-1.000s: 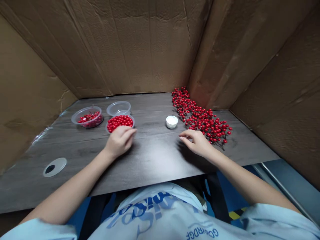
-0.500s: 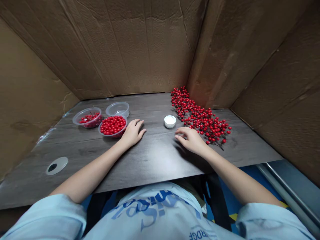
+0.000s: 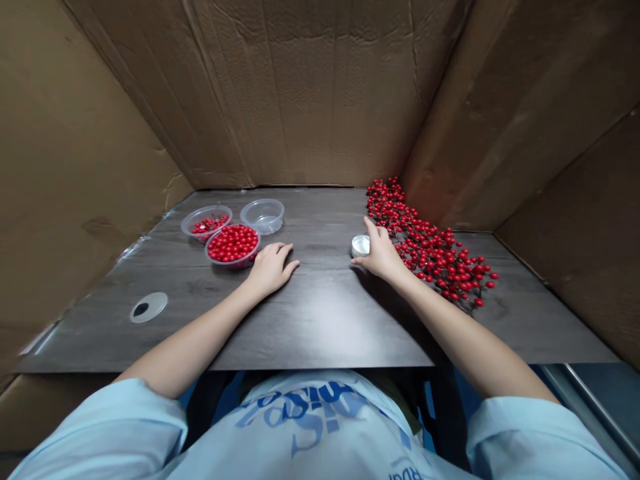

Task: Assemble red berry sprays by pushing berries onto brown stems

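My left hand (image 3: 271,269) lies palm down on the grey table, fingers stretched and holding nothing. Just left of it is a clear plastic tub full of loose red berries (image 3: 233,243). A small white cup (image 3: 359,246) with whitish contents stands right of the middle. Around its right side is my right hand (image 3: 382,255), thumb at the near side and forefinger beyond the far side, spread apart. Whether the fingers touch the cup I cannot tell. Behind that hand lie several branches of red berries (image 3: 425,240).
A second clear tub with berry sprigs (image 3: 207,224) and a clear tub with no berries (image 3: 263,217) stand at the back left. A round pale disc with a dark spot (image 3: 149,308) lies at the left. Cardboard walls (image 3: 310,100) enclose the table's back and sides.
My right hand has moved forward and opened around the white cup. My left hand stays by the berry tub. The whole view has shifted, so things sit further right in the picture.
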Demonstrator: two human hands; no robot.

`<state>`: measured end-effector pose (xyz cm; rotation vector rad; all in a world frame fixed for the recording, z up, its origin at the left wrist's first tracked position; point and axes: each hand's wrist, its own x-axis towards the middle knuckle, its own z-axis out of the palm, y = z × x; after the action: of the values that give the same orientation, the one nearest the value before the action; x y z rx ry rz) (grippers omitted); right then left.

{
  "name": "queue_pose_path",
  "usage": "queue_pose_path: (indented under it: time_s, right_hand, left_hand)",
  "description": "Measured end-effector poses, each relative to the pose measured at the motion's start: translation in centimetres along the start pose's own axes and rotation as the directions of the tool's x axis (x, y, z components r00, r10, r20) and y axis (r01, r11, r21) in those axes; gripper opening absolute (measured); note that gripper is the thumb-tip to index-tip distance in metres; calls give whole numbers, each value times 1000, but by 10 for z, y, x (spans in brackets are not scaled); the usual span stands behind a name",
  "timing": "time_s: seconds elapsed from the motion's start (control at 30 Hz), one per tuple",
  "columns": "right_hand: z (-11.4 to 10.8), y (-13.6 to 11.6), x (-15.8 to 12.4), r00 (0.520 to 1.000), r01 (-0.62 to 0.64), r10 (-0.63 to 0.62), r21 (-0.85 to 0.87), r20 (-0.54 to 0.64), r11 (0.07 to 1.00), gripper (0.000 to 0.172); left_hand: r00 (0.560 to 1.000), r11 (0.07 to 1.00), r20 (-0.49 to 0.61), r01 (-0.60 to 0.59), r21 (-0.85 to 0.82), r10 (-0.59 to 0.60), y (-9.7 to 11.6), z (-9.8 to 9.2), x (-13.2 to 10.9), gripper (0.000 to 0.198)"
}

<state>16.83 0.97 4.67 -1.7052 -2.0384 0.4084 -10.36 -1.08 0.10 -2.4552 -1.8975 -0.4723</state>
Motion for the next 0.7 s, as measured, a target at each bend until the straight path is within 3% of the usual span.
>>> queue_pose_path:
  time_s: [0.23,0.33,0.5,0.7]
  right_hand:
    - [5,-1,5,999,2,-3,-21,-41,1000,97]
    - [10,-6,8,999,19,-19,8,-38,1000,94]
    - [32,-31,9,989,143,-147,122,23,982,91]
    - [75,-83,3,924,332,-372,304,82,893,86]
  left_hand:
    - [999,996,40,-15,-92,18,4,-15,-10,48]
    - [999,984,-24,-30,-175,26,7,-32,-23,43]
    - [969,957,-211,69,-281,-132,-3,-53,-45,33]
    - [933,931,-216,220,-292,-288,-27,-51,-63,27]
